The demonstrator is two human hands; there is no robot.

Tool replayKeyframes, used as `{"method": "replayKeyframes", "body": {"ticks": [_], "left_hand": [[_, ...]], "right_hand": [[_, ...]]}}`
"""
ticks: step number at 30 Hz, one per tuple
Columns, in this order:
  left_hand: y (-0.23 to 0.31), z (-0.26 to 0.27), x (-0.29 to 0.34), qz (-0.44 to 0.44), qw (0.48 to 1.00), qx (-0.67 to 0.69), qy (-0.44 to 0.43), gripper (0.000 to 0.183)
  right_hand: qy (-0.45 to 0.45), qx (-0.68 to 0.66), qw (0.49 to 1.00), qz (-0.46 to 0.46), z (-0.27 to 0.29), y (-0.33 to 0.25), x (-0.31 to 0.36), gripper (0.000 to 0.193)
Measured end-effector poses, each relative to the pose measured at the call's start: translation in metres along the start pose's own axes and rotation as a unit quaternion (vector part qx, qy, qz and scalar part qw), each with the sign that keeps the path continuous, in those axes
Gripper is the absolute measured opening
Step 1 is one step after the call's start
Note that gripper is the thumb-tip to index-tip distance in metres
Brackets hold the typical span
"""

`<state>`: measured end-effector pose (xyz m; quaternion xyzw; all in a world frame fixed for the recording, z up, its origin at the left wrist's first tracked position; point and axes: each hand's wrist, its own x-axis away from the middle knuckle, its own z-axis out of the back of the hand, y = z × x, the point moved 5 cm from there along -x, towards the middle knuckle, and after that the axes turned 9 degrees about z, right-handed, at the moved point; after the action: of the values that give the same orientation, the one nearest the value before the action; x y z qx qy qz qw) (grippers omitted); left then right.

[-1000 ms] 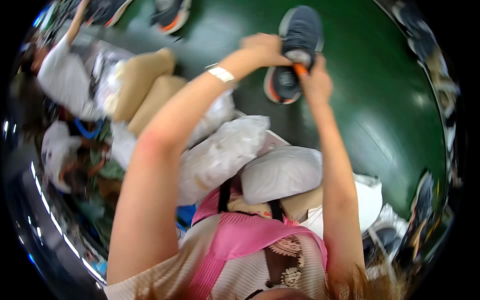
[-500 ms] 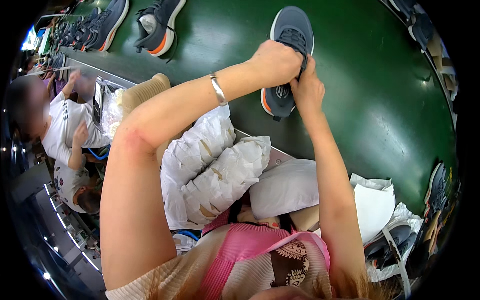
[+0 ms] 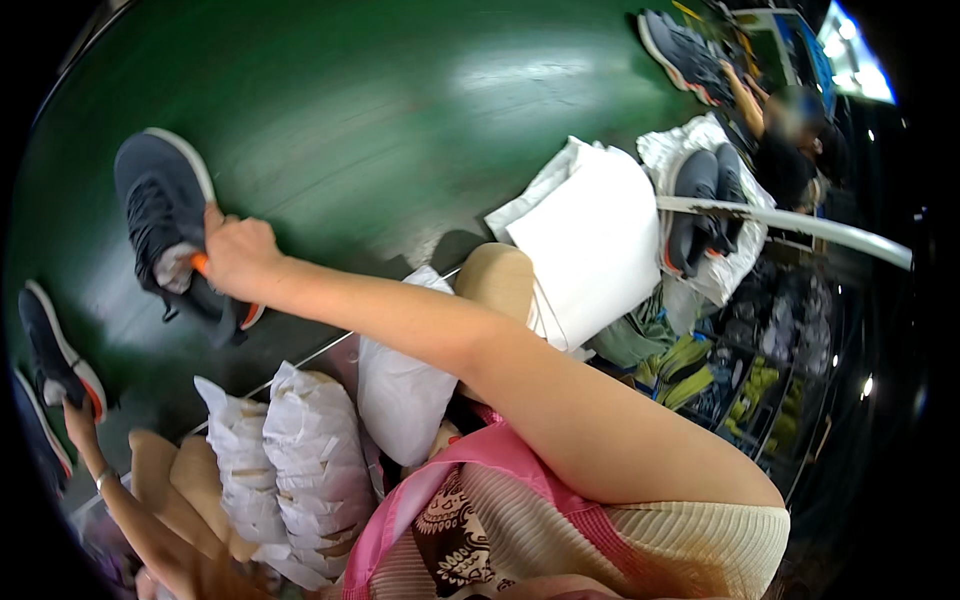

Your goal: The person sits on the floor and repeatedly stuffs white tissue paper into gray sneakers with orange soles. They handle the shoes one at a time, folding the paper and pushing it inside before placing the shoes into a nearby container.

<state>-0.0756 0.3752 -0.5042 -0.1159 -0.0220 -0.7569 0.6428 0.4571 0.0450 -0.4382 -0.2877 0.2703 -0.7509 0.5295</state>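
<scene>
A dark grey sneaker (image 3: 165, 195) with a white sole and orange heel lies on the green tabletop. Crumpled pale stuffing shows in its opening. My right hand (image 3: 240, 260) is closed on its side near the collar, index finger along the upper; a small orange piece shows by the fingers. At the lower left, my left hand (image 3: 78, 425), a silver bracelet on its wrist, grips the heel end of another grey sneaker (image 3: 50, 345). Its fingers are partly hidden.
Paper-wrapped bundles (image 3: 315, 465) and a white wrapped pack (image 3: 400, 395) stand at the table's near edge. White paper sheets (image 3: 590, 235) lie to the right, beside a pair of sneakers (image 3: 700, 205) on crumpled paper. More sneakers (image 3: 685, 55) and a person (image 3: 790, 150) are at the far right.
My view has swung right. Both hands were together at one sneaker's laces; now my left hand has moved away to another sneaker while my right hand holds the first.
</scene>
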Motion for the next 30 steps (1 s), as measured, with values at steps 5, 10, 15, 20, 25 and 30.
{"method": "replayKeyframes", "body": {"ticks": [5,10,15,20,25,30], "left_hand": [[0.131,0.021,0.019,-0.154,0.984,0.078,0.030,0.054],[0.274,0.050,0.144,-0.233,0.946,0.206,-0.097,0.053],[0.381,0.170,0.210,-0.217,0.962,0.029,-0.165,0.044],[0.440,0.227,0.245,-0.373,0.913,0.163,-0.036,0.033],[0.554,0.253,0.381,-0.461,0.854,0.177,-0.166,0.036],[0.637,0.242,0.540,-0.644,0.706,0.052,-0.288,0.043]], "right_hand": [[0.026,-0.012,0.999,-0.040,-0.007,0.000,-0.004,0.071],[-0.001,-0.213,0.977,-0.010,0.016,-0.039,0.007,0.065],[-0.015,-0.327,0.941,0.087,0.114,-0.022,0.102,0.037],[0.318,-0.162,0.934,0.003,0.248,0.113,0.281,0.031],[0.499,-0.181,0.818,-0.223,0.310,0.191,0.527,0.023],[0.275,-0.065,0.857,-0.432,0.142,0.219,0.664,0.024]]}}
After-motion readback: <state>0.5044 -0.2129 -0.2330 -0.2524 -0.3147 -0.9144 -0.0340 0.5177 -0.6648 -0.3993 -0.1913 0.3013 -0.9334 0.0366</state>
